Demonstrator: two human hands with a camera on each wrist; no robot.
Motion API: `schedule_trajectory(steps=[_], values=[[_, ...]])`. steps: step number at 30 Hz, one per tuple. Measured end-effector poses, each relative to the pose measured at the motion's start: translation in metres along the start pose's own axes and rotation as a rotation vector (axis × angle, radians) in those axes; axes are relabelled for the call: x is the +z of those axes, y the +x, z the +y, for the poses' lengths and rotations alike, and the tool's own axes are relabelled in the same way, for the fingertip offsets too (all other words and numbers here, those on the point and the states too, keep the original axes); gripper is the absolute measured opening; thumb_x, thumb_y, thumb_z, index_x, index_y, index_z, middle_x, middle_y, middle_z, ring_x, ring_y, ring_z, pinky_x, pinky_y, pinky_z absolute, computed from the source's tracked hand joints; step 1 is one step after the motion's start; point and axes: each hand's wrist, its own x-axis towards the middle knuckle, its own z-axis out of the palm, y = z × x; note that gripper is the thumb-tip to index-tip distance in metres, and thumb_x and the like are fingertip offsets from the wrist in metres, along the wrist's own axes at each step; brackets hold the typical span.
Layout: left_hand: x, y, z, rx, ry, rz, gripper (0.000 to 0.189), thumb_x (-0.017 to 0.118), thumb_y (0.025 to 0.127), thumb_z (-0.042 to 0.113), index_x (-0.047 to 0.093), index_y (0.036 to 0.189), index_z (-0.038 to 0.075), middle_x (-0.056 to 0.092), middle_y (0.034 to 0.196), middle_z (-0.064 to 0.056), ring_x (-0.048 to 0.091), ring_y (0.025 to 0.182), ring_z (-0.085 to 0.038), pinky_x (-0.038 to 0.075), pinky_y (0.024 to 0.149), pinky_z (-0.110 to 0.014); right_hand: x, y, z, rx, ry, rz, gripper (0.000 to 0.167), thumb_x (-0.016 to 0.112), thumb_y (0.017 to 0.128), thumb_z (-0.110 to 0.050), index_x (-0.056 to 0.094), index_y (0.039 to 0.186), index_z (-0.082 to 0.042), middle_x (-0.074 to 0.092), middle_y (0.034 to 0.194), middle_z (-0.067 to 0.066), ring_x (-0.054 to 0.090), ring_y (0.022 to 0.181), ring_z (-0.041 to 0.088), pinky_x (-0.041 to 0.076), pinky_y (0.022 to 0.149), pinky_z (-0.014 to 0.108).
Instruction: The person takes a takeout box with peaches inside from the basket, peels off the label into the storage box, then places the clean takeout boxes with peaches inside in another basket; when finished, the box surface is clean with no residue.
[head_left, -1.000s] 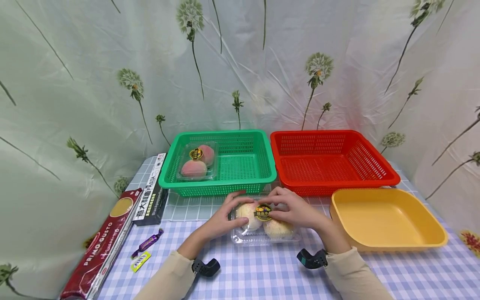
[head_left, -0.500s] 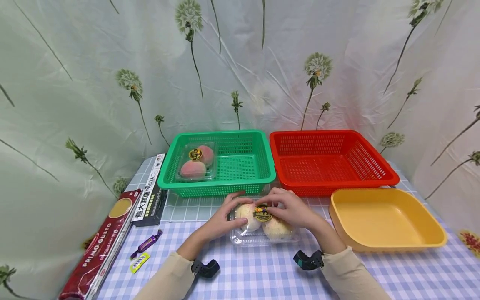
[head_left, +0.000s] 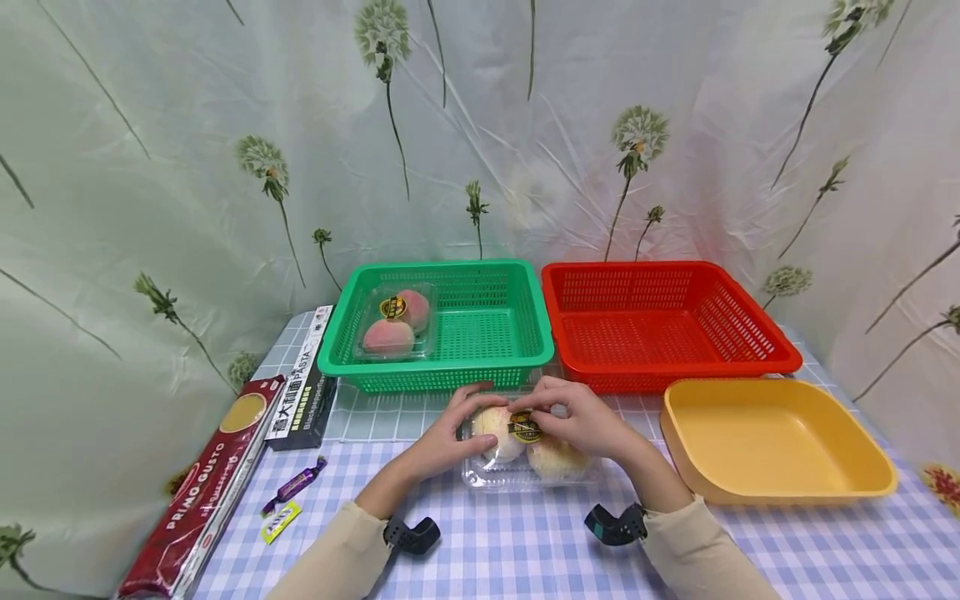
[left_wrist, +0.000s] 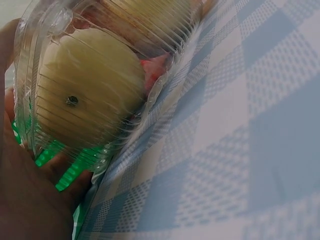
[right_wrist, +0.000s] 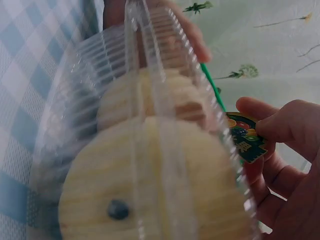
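A clear plastic fruit box (head_left: pixel 487 481) lies on the checked cloth, holding two pale yellow round fruits (head_left: pixel 557 461) with a pink blush. My left hand (head_left: pixel 450 433) grips the box by its left side, thumb at the front and fingers round the back; the left wrist view shows the palm beside one fruit (left_wrist: pixel 90 87). Above the lid, my right hand (head_left: pixel 581 417) pinches a black and gold label (head_left: pixel 522 427) between thumb and fingers. In the right wrist view the label (right_wrist: pixel 243 135) stands out from the lid, its far side hidden by fingers.
Behind stand a green basket (head_left: pixel 435 372) holding another box of pink peaches (head_left: pixel 390 337), and a red basket (head_left: pixel 675 367). A yellow tub (head_left: pixel 780 492) is at right. At left lie a pasta box (head_left: pixel 300 392), a red packet (head_left: pixel 210 492) and two small sweets (head_left: pixel 294 485).
My right hand's thumb and fingers have drawn together on the label, and its wrist has shifted slightly left. My left hand and the fruit box stay put.
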Motion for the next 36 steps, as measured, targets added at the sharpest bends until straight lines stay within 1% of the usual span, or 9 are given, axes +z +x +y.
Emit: schedule_trajectory(steps=[5, 14, 18, 20, 23, 25, 27, 31, 36], values=[[0.001, 0.002, 0.0, 0.001, 0.0, 0.0, 0.048, 0.067, 0.094, 0.027, 0.054, 0.14, 0.025, 0.025, 0.161, -0.015, 0.024, 0.149, -0.035, 0.029, 0.112, -0.06, -0.002, -0.001, -0.005, -0.013, 0.022, -0.011, 0.026, 0.062, 0.095, -0.003, 0.077, 0.114, -0.013, 0.065, 0.093, 0.004, 0.049, 0.076, 0.011, 0.043, 0.063, 0.02], [0.001, 0.001, 0.002, -0.013, -0.014, 0.004, 0.047, 0.067, 0.095, 0.027, 0.054, 0.14, 0.026, 0.025, 0.161, -0.012, 0.023, 0.149, -0.035, 0.029, 0.112, -0.061, -0.003, -0.002, -0.009, -0.033, 0.066, -0.025, 0.026, 0.06, 0.096, -0.001, 0.077, 0.113, -0.011, 0.067, 0.095, 0.003, 0.05, 0.075, 0.011, 0.043, 0.06, 0.02], [0.001, 0.001, 0.001, -0.009, -0.003, 0.002, 0.048, 0.067, 0.095, 0.025, 0.054, 0.14, 0.026, 0.026, 0.161, -0.014, 0.023, 0.149, -0.034, 0.028, 0.112, -0.061, -0.008, -0.004, -0.016, -0.06, 0.099, 0.003, 0.026, 0.057, 0.096, 0.001, 0.076, 0.112, -0.009, 0.067, 0.095, 0.004, 0.05, 0.074, 0.012, 0.045, 0.058, 0.021], [0.001, 0.002, 0.001, -0.011, -0.001, 0.0, 0.048, 0.067, 0.094, 0.025, 0.055, 0.141, 0.026, 0.025, 0.161, -0.014, 0.022, 0.15, -0.034, 0.028, 0.113, -0.061, -0.013, -0.007, -0.019, -0.06, 0.124, 0.04, 0.026, 0.057, 0.097, 0.0, 0.076, 0.112, -0.008, 0.068, 0.098, 0.006, 0.054, 0.078, 0.013, 0.05, 0.062, 0.022], [0.001, 0.002, 0.003, -0.014, -0.005, 0.005, 0.048, 0.068, 0.094, 0.026, 0.055, 0.14, 0.026, 0.026, 0.161, -0.013, 0.022, 0.15, -0.033, 0.027, 0.113, -0.062, -0.024, -0.011, -0.022, -0.03, 0.187, 0.095, 0.024, 0.056, 0.098, -0.002, 0.074, 0.114, -0.009, 0.066, 0.105, 0.009, 0.063, 0.087, 0.015, 0.058, 0.072, 0.024], [0.001, 0.002, 0.003, -0.019, -0.009, 0.009, 0.048, 0.068, 0.093, 0.027, 0.055, 0.14, 0.026, 0.026, 0.161, -0.012, 0.022, 0.15, -0.033, 0.027, 0.113, -0.063, -0.033, -0.015, -0.021, -0.002, 0.219, 0.109, 0.024, 0.056, 0.099, -0.003, 0.072, 0.115, -0.009, 0.065, 0.107, 0.011, 0.067, 0.091, 0.018, 0.061, 0.076, 0.029], [0.001, 0.002, 0.003, -0.015, -0.005, 0.011, 0.048, 0.068, 0.093, 0.028, 0.056, 0.14, 0.025, 0.027, 0.161, -0.013, 0.023, 0.15, -0.035, 0.027, 0.113, -0.065, -0.042, -0.019, -0.019, 0.003, 0.237, 0.109, 0.023, 0.056, 0.1, -0.003, 0.071, 0.117, -0.007, 0.063, 0.108, 0.014, 0.07, 0.091, 0.021, 0.062, 0.076, 0.032], [0.002, 0.0, 0.001, -0.006, -0.001, 0.005, 0.049, 0.069, 0.093, 0.027, 0.055, 0.14, 0.024, 0.026, 0.161, -0.015, 0.024, 0.149, -0.035, 0.028, 0.113, -0.065, -0.061, -0.03, -0.012, 0.009, 0.185, 0.14, 0.023, 0.057, 0.099, -0.003, 0.069, 0.118, -0.004, 0.061, 0.107, 0.015, 0.071, 0.092, 0.019, 0.062, 0.076, 0.03], [0.001, 0.0, 0.0, 0.008, -0.006, 0.008, 0.048, 0.069, 0.093, 0.025, 0.055, 0.14, 0.024, 0.026, 0.16, -0.015, 0.025, 0.149, -0.036, 0.028, 0.112, -0.063, -0.083, -0.044, -0.008, 0.091, 0.045, 0.244, 0.024, 0.062, 0.098, -0.008, 0.07, 0.12, -0.009, 0.062, 0.11, 0.007, 0.069, 0.095, 0.01, 0.059, 0.079, 0.022]])
